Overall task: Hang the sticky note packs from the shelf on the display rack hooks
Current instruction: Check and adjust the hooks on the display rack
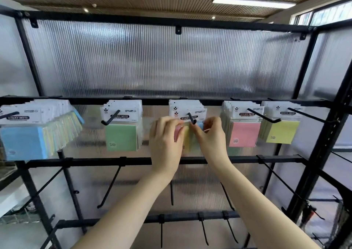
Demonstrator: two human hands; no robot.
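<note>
Head view: both hands meet at the middle hook (pixel 191 118) of the black display rack (pixel 133 101). The left hand (pixel 164 140) grips a sticky note pack (pixel 187 134) — pink, yellow and blue sheets showing — along its left edge, fingers curled round it. The right hand (pixel 210 134) pinches the pack's top right by the hook. More packs hang behind it; neighbouring hooks carry a blue pack (pixel 22 142), a green pack (pixel 122 137), a pink pack (pixel 243 133) and a yellow pack (pixel 282 132).

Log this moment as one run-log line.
step: hanging | left hand + right hand: grip sticky note pack | at: middle hook | state: threading
</note>
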